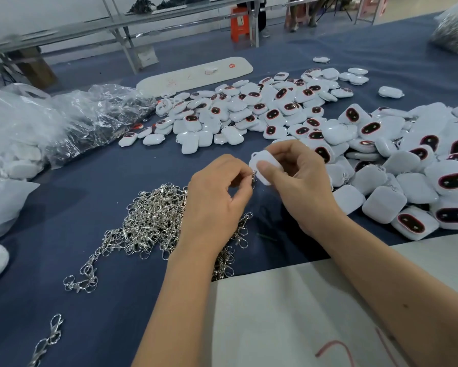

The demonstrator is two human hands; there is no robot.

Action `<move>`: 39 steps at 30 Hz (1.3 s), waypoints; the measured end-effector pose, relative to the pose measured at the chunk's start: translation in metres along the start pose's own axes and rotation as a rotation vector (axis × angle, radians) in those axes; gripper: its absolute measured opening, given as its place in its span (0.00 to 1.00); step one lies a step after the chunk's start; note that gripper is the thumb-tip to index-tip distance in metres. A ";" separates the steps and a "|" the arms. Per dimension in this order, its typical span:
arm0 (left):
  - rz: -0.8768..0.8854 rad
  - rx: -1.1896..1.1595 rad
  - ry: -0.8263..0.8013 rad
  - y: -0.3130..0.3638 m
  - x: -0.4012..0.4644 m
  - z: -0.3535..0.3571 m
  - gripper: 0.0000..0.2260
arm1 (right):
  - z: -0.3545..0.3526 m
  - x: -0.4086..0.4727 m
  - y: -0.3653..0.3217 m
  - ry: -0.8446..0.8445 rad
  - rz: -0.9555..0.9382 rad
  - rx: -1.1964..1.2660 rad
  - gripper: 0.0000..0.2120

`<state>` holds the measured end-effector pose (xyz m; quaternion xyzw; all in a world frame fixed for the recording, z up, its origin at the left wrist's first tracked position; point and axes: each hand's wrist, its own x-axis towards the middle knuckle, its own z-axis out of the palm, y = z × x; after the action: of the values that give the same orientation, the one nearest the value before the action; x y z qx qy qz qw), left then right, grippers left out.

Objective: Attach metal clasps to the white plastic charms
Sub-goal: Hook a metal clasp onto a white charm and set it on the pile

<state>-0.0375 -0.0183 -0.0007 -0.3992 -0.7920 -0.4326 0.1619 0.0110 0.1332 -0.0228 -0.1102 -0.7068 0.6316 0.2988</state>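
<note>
Right hand [294,176] gripping white charm [262,165], left hand [217,197] pinching clasp [254,176], clasp pile [148,221] beneath, charm heap [381,160] beside

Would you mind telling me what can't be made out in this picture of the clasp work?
All in the head view:
- Whether the clasp is hooked onto the charm: too small, covered by left hand and right hand.
- The charm's face: turned away, behind the right thumb.
- Contents of the plastic bags: blurred by crinkled film.
</note>
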 end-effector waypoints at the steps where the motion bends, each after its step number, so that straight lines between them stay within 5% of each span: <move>1: 0.000 0.000 -0.005 0.000 0.000 0.000 0.05 | -0.001 0.001 0.000 0.013 -0.034 -0.011 0.07; 39: 0.007 -0.015 -0.122 -0.002 -0.002 0.004 0.06 | 0.001 0.001 -0.004 0.042 -0.013 -0.234 0.14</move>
<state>-0.0377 -0.0165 -0.0053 -0.4287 -0.7958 -0.4128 0.1118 0.0101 0.1325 -0.0188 -0.1529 -0.7699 0.5405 0.3028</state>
